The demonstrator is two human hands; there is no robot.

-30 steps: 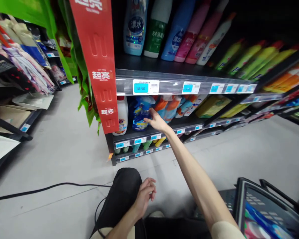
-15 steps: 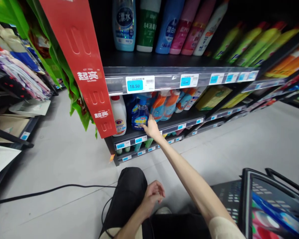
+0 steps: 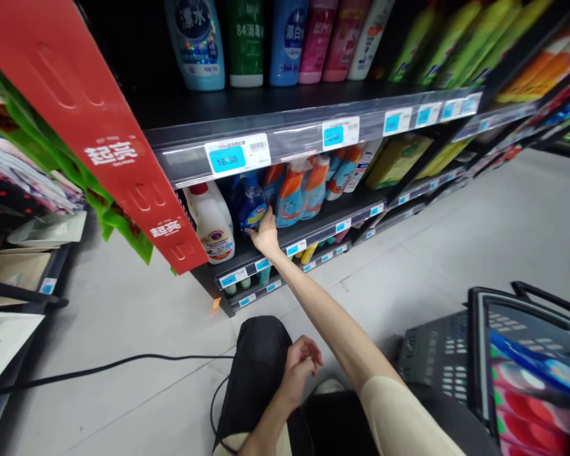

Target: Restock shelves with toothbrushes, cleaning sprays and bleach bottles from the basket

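Right hand (image 3: 266, 233) extended to lower shelf (image 3: 323, 229), fingers against base of blue spray bottle (image 3: 251, 204), grip unclear, bottle standing between white jug (image 3: 213, 221) and orange-topped sprayers (image 3: 292, 193), left hand (image 3: 301, 364) loosely curled, empty.

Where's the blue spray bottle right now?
The blue spray bottle stands left of centre in the head view, between the white jug and orange-topped sprayers, right hand at its base.

You read 18.50 on the left price tag (image 3: 227, 158), 84 on the far green bottle (image 3: 246, 44), 超亮 on the red banner (image 3: 108, 154).
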